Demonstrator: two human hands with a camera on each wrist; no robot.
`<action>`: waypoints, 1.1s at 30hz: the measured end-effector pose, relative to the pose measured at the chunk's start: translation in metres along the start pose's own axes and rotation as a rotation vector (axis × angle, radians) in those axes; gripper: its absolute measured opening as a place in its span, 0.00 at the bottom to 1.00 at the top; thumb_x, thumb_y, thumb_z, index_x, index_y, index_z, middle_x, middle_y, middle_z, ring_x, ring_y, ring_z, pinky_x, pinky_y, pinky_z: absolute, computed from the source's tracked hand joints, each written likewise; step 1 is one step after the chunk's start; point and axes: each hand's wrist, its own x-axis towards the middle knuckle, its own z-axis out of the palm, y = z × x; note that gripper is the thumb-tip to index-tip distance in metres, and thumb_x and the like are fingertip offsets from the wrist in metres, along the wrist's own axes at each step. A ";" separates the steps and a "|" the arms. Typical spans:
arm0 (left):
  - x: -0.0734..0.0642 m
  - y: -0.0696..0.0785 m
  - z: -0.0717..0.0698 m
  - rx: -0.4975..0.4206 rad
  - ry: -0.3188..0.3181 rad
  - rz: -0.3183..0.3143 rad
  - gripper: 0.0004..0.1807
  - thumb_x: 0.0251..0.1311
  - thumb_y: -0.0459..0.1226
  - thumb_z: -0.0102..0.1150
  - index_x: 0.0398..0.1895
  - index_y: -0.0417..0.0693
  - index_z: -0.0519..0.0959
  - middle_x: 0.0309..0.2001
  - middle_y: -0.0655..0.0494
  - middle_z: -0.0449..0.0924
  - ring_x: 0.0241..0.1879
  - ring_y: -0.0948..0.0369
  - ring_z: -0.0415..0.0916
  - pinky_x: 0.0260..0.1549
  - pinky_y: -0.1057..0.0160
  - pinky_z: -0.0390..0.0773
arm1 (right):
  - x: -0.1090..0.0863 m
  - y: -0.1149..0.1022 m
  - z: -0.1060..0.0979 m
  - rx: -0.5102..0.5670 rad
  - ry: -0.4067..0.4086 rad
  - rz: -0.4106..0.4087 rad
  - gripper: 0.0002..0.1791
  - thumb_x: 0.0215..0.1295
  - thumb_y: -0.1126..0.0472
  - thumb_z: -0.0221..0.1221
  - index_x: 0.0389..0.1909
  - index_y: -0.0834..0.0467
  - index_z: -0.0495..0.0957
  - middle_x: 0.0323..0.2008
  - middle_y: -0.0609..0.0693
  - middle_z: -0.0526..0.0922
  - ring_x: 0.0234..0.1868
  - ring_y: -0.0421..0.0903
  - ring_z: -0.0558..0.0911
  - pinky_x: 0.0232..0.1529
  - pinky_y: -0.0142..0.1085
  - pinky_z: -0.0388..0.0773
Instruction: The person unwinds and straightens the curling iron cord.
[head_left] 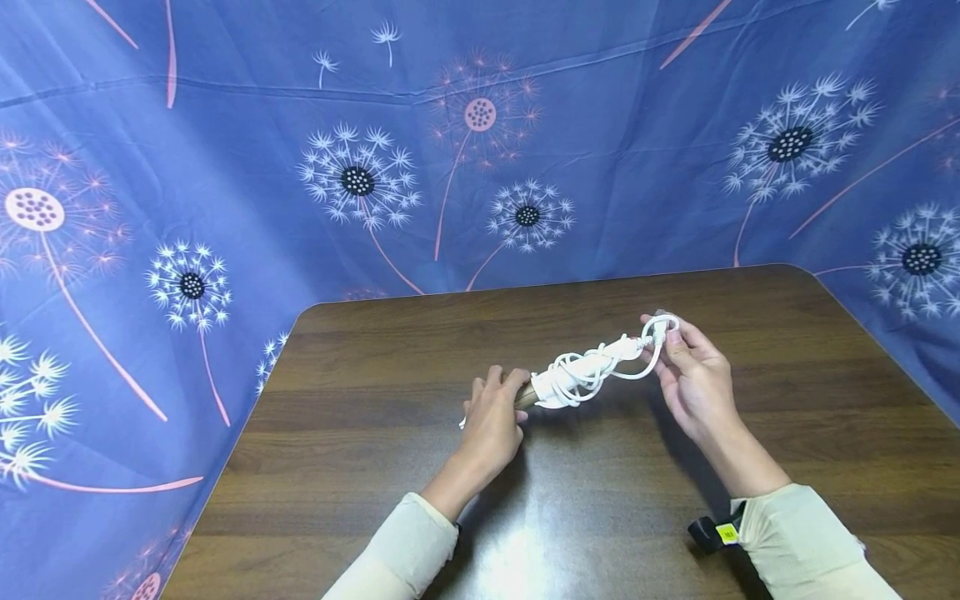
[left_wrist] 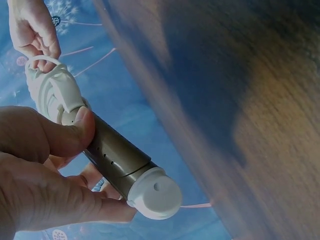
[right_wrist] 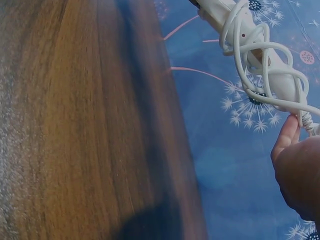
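Evidently, the left hand (head_left: 491,417) grips the brown barrel (left_wrist: 119,147) (above the desk (head_left: 337,467)); the right hand (head_left: 696,375) pinches white cord (head_left: 579,385).

White cord end (head_left: 660,328), perhaps a plug, too small for certainty.

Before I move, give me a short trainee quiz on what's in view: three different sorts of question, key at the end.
1. True or false: the cord hangs entirely free of the white handle.

2. Multiple choice: what does the left grip hold?
A) the cloth
B) the barrel
C) the table

3. Fill in the blank: the cap at the end of the barrel is ___ in colour.

Key:
1. False; the cord is wrapped round the handle.
2. B
3. white
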 end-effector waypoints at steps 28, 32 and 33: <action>0.003 -0.002 -0.001 -0.023 -0.008 -0.014 0.33 0.39 0.21 0.68 0.51 0.55 0.77 0.49 0.50 0.75 0.41 0.51 0.71 0.33 0.54 0.69 | 0.001 0.004 0.011 -0.094 0.223 -0.113 0.10 0.65 0.71 0.53 0.40 0.73 0.81 0.35 0.62 0.85 0.32 0.51 0.86 0.36 0.40 0.82; 0.003 -0.003 -0.001 -0.022 -0.001 -0.020 0.33 0.39 0.22 0.68 0.52 0.55 0.77 0.50 0.49 0.74 0.42 0.51 0.71 0.33 0.54 0.70 | 0.002 0.005 0.011 -0.120 0.194 -0.129 0.12 0.67 0.71 0.52 0.42 0.74 0.79 0.35 0.62 0.84 0.33 0.51 0.86 0.39 0.42 0.81; 0.003 -0.004 -0.001 -0.023 0.001 -0.021 0.33 0.39 0.22 0.68 0.52 0.55 0.77 0.50 0.49 0.75 0.42 0.51 0.71 0.33 0.54 0.70 | 0.002 0.005 0.011 -0.124 0.179 -0.130 0.12 0.67 0.70 0.51 0.43 0.74 0.79 0.36 0.62 0.84 0.34 0.51 0.86 0.40 0.42 0.81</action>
